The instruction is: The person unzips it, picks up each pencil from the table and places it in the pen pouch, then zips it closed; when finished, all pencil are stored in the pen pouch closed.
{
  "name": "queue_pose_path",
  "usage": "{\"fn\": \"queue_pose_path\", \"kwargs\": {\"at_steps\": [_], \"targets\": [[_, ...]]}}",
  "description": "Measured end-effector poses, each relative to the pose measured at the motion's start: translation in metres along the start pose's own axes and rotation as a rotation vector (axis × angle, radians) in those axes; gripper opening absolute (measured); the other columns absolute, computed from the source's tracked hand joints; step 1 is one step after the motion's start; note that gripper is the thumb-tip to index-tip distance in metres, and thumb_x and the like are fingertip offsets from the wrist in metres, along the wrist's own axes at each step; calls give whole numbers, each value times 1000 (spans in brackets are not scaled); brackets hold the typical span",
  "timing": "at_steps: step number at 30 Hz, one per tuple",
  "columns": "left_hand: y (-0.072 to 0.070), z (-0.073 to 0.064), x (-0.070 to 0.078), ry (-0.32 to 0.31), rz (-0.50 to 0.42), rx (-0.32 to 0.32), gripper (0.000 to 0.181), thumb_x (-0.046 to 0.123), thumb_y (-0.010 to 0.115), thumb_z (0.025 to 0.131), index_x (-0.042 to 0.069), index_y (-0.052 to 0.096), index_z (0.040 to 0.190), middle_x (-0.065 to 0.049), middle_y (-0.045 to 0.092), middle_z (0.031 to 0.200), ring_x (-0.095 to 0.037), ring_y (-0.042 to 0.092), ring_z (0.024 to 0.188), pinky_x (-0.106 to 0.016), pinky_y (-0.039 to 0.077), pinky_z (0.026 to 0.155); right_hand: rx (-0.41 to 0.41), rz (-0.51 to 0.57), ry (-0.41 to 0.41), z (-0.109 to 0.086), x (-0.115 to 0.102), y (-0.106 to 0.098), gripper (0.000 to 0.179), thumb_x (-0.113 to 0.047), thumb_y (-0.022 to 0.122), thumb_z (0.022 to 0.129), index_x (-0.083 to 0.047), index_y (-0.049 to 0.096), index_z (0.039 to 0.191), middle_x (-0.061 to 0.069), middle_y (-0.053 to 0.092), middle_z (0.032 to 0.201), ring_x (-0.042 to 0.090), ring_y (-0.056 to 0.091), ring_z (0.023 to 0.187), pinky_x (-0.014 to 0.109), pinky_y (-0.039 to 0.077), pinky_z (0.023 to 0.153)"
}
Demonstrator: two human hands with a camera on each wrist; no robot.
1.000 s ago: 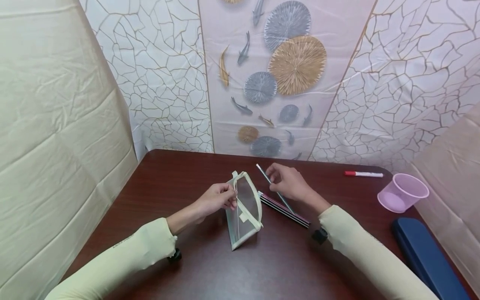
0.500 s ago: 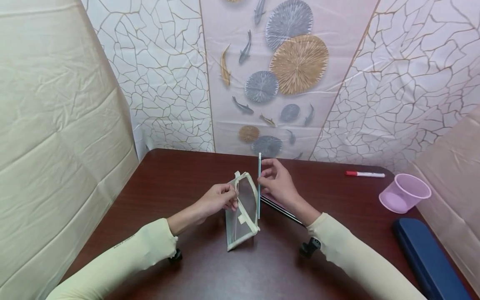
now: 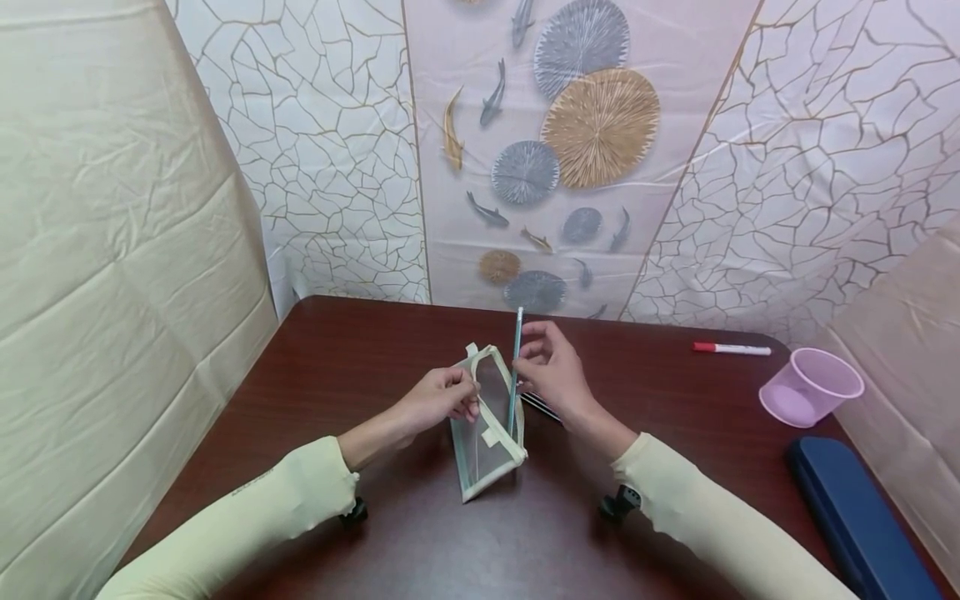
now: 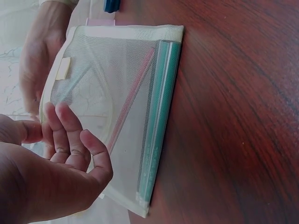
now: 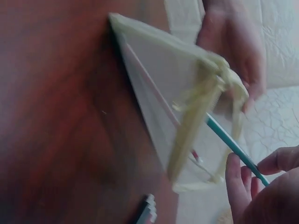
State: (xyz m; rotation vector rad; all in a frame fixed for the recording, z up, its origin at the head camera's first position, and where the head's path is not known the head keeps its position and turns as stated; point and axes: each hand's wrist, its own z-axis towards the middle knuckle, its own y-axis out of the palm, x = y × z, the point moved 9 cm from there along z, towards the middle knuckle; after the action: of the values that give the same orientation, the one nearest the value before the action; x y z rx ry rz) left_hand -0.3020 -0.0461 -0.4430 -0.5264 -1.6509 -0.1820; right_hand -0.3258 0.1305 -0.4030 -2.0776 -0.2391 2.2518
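Observation:
My left hand [image 3: 442, 396] pinches the cream-edged opening of a see-through mesh pencil pouch [image 3: 476, 467], which stands tilted on the table with its zip side apart. Between thumb and fingers my right hand [image 3: 558, 371] holds a teal pencil [image 3: 517, 346], white end up. In the right wrist view the lower part of that teal pencil [image 5: 229, 140] passes through the pouch's opening. Through the mesh in the left wrist view, teal pencils [image 4: 161, 112] lie along the bottom and a pink-red pencil [image 4: 131, 100] slants above them.
Dark striped pencils [image 3: 542, 407] lie on the brown table [image 3: 360, 333], partly hidden behind my right hand. Further right are a red-capped white marker [image 3: 731, 348], a pink cup [image 3: 810, 387] and a long dark blue case [image 3: 862, 517]. Patterned cloth [image 3: 337, 167] hangs behind the table.
My right hand has moved left with the teal pencil and turned it upright. The pencil's lower end has gone into the pouch opening. My left hand has kept its grip on the pouch.

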Motion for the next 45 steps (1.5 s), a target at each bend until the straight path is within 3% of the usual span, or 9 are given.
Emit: {"fn": "queue_pose_path", "kwargs": {"at_steps": [2,6,9,19,30,45], "targets": [[0,0,0,-3,-6,3,22,19,53,106,5,65,95,0,71,80,-12,72,74,-42,61,87,-61,4,43,-5,8,8,52,9,63,89,-4,51,138,10,62,97,18,66,78,54,65,71],[0,-1,1,-3,-14,7,22,19,54,107,5,65,94,-1,71,80,-13,74,72,-38,61,83,-166,-12,116,-11,22,21,53,6,64,91,-2,47,141,13,61,102,21,66,78,47,65,69],[2,-1,2,3,-17,-2,22,18,54,107,3,65,95,-2,71,81,-13,74,73,-37,62,82,-201,-16,145,-13,29,25,54,4,65,91,0,46,141,16,61,105,22,66,77,43,65,68],[9,-1,-1,15,-40,-28,21,15,54,107,1,64,95,-2,71,81,-12,72,72,-31,61,79,-226,-22,200,-16,41,32,55,4,64,88,0,47,141,15,60,105,21,64,77,39,65,67],[10,-2,1,14,-40,-30,19,13,52,105,3,62,93,-2,70,81,-12,71,73,-27,58,77,-199,-51,174,-17,36,36,51,3,64,87,-2,52,137,14,61,103,21,64,74,40,64,65],[12,-1,-5,15,-66,-32,17,12,53,106,2,63,96,-3,70,81,-12,71,73,-28,60,77,-216,-80,209,-18,40,41,45,2,63,89,-1,53,133,12,62,101,20,64,74,36,62,64]]}}
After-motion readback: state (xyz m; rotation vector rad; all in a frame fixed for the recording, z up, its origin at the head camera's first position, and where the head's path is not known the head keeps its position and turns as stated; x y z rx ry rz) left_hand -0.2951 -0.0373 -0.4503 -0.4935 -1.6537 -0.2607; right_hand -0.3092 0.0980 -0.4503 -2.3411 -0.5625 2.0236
